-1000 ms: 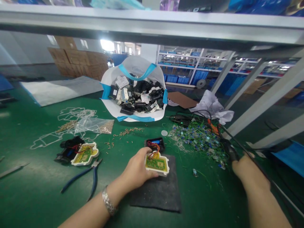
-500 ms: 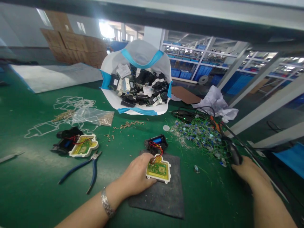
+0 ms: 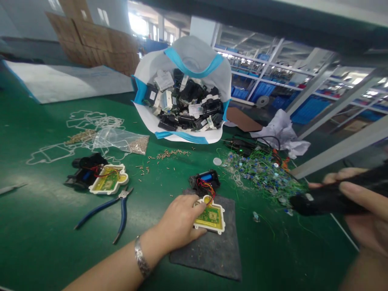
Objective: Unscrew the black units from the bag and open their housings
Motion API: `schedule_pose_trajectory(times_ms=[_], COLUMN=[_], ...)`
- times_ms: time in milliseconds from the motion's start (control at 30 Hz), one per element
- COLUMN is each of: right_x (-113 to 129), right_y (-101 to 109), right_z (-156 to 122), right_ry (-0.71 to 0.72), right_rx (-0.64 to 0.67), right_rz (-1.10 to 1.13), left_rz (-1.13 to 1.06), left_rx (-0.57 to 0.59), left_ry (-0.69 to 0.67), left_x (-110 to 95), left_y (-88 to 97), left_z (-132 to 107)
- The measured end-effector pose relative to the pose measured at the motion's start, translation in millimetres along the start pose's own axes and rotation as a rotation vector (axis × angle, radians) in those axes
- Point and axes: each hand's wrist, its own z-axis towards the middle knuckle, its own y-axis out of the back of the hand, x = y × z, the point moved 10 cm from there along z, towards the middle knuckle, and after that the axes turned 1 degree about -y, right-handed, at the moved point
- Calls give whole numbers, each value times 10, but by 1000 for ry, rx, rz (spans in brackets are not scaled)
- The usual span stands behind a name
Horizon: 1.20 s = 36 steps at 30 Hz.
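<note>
Holding casing, black tool, bagged units' labels unreadable

Beyond open tabletop, a wire heap blocks passage.

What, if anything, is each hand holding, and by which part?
The left hand holds the white-rimmed casing by its left end. The right hand grips a black tool around its body; the tool runs out of frame.
</note>
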Motion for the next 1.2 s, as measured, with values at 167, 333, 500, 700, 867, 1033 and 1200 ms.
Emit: schedule_pose_trajectory(times_ms=[167, 333, 500, 700, 867, 1033, 1200], right_x=[491, 246, 127, 74, 26, 36, 15], right_y=[-1065, -1524, -1598, -1629, -1663, -1633, -1646], right_z=[-486, -715, -770, -759, -757, -753, -737], right_ry=[173, 60, 63, 39, 8, 17, 9], right_rx=[95, 154, 153, 137, 130, 88, 114], right_rz=[299, 343, 265, 257, 277, 223, 246], left_rz=[-12, -44, -61, -60, -64, -129, -163], left_rx=[-21, -31, -28, -7, -7, -23, -39], left_ry=[-2, -5, -5, 9, 10, 5, 14], left_x=[22, 26, 12, 24, 37, 19, 12], left_y=[-3, -10, 0, -12, -22, -33, -37], left_z=[-23, -26, -8, -3, -12, -16, -13])
